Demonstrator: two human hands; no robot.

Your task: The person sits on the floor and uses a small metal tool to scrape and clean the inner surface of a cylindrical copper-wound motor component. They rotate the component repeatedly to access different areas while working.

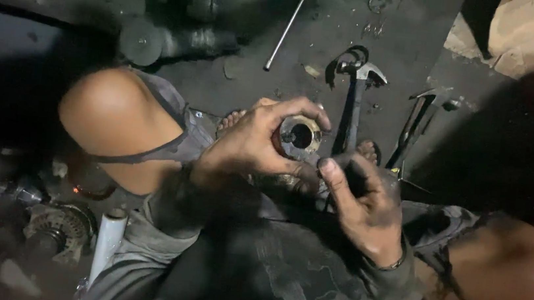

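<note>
My left hand (256, 143) grips a short round metal sleeve (299, 137) with a dark bore, fingers curled over its top and thumb under it. My right hand (362, 203), black with grease, sits just below and to the right of the sleeve, its thumb up against the lower rim. Whether the right hand holds anything of its own is hidden by its fingers. Both hands hover above my lap, between my bare knees.
A hammer (357, 93) lies on the dark floor just beyond the hands, and a second hammer-like tool (419, 120) lies to its right. A thin metal rod (290, 21) lies farther back. A white tube (108, 239) and a geared metal part (60, 231) sit at lower left.
</note>
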